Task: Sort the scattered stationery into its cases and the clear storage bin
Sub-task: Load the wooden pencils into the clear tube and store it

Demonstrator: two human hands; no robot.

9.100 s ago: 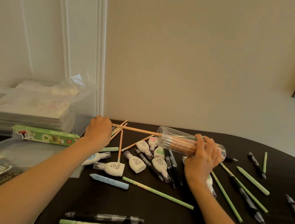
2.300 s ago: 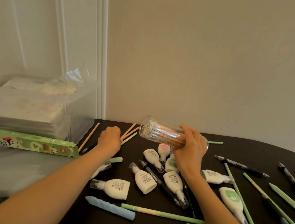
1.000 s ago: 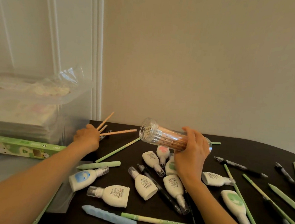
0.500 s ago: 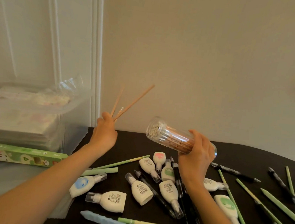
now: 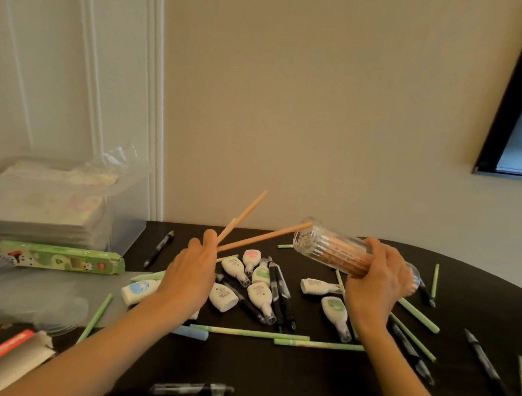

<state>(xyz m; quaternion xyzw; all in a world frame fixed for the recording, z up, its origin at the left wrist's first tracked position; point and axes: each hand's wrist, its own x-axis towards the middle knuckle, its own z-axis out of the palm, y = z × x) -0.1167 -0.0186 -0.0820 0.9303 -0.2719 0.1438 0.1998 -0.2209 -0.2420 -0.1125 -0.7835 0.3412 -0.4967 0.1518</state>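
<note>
Above dark table (image 5: 317,380), left hand (image 5: 189,275) pinching orange pencils (image 5: 259,236), tips fanned up toward clear tube (image 5: 347,256). Right hand (image 5: 376,285) wrapped round tube, held tilted, open mouth facing left, packed with pencils. Correction tapes (image 5: 258,294), green pens (image 5: 249,333) scattered beneath. Clear storage bin (image 5: 127,215) far left.

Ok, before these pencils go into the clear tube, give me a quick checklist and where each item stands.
1. Left hand grips the orange pencils: ok.
2. Right hand holds the clear tube: ok.
3. Tube mouth faces the pencils: ok.
4. Pencils bundled parallel: not ok, they splay apart.
5. Lower pencil tip at the tube mouth: ok; the upper one points above it: not ok.
6. Room left inside the tube: cannot tell.
</note>
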